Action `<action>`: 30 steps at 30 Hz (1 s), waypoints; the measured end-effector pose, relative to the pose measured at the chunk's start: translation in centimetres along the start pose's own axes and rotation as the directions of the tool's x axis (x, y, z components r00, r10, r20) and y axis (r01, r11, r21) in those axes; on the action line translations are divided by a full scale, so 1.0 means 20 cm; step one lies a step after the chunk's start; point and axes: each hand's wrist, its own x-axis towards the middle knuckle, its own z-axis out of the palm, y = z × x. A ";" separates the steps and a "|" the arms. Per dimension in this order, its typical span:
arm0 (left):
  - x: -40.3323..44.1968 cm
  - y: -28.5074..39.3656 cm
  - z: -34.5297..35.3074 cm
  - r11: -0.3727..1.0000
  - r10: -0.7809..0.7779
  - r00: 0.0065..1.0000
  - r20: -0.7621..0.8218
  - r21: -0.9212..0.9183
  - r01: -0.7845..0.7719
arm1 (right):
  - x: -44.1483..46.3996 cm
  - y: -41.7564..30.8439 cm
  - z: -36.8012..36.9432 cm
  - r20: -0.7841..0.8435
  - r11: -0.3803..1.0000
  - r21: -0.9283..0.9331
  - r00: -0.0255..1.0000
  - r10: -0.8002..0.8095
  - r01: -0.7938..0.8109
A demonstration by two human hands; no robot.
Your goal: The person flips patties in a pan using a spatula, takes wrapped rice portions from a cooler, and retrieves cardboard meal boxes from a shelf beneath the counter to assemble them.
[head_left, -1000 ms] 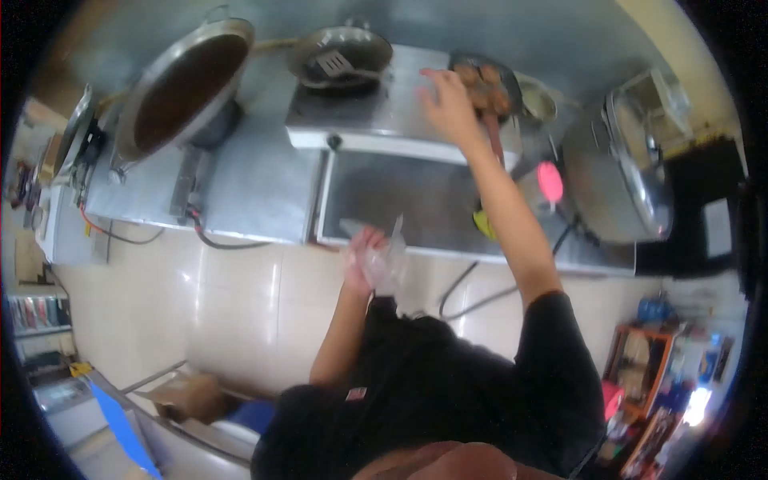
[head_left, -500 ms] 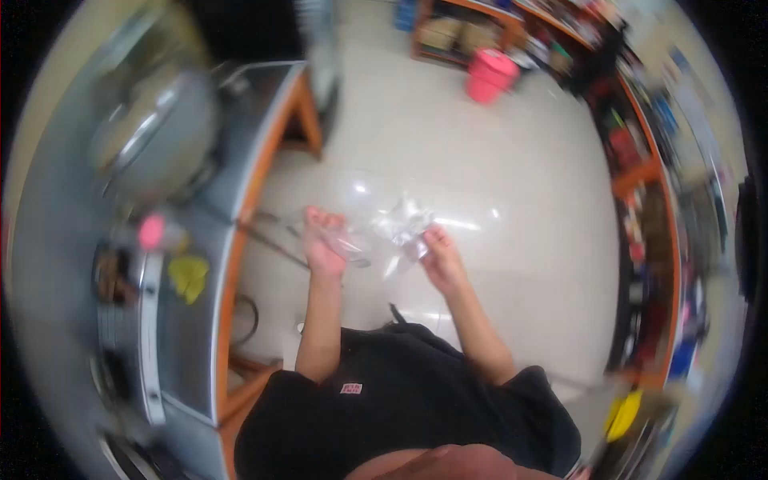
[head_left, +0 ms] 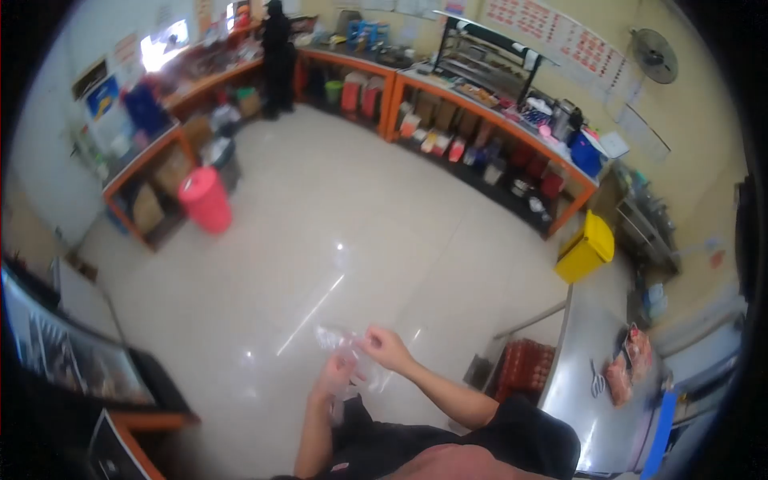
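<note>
- Hanging on the far left wall, a blue-and-yellow poster (head_left: 102, 96) bears print too small to read.
- Red-printed sheets (head_left: 560, 40) run along the right wall in rows; their writing is too small to make out.
- Clear plastic (head_left: 332, 338) sits low in the view, left of centre, between and against the 2 hands, above the pale tiled floor (head_left: 384, 224). It is thin, crumpled and see-through, with bright glints on its upper left part and loose film hanging by the left wrist.
- Left hand (head_left: 338, 372): raised in front of the body, fingers bent, touching the plastic. The film blurs its outline, so whether it grips the plastic or is partly inside it, I cannot tell.
- Right hand (head_left: 386, 350): just beside the left and slightly higher, fingers curled, thumb and fingertips drawn together on the plastic's edge. The 2 hands are close together.
- Right of the hands, a metal table (head_left: 572, 416) carries scissors (head_left: 598, 380) and, just beside them, reddish packs (head_left: 628, 368) in clear wrapping.
</note>
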 end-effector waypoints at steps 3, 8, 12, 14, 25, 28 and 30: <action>0.62 0.05 -0.19 0.963 -0.265 0.963 -0.043 0.033 0.266 | 0.42 0.07 -0.10 -0.108 0.998 0.020 0.993 0.057 -0.055; 1.58 0.42 0.01 0.883 -0.100 0.904 -0.415 -0.456 -0.112 | 1.03 -0.08 -0.55 -0.556 0.900 -0.425 0.758 -0.341 0.093; 2.33 0.54 0.31 0.851 -0.039 0.931 -0.362 -0.501 -0.160 | 1.55 0.05 -0.65 -0.409 0.991 0.058 0.909 -0.085 0.119; 2.75 0.51 0.43 0.789 -0.078 0.961 -0.264 -0.605 -0.103 | 1.85 0.26 -0.69 -0.361 0.972 0.222 0.932 0.006 0.080; 4.67 1.13 -0.06 0.882 0.084 0.893 -0.443 -0.384 -0.273 | 3.62 0.93 -2.09 -0.503 0.905 0.421 0.816 0.286 -0.059; 4.97 1.39 -0.03 0.987 0.045 0.818 -0.573 -0.099 -0.124 | 4.19 0.98 -2.43 -0.370 0.897 0.439 0.902 0.222 -0.041; 5.31 1.21 -0.18 0.990 0.113 0.786 -0.607 0.139 -0.034 | 4.59 1.09 -2.59 -0.301 0.943 0.333 0.948 0.102 0.005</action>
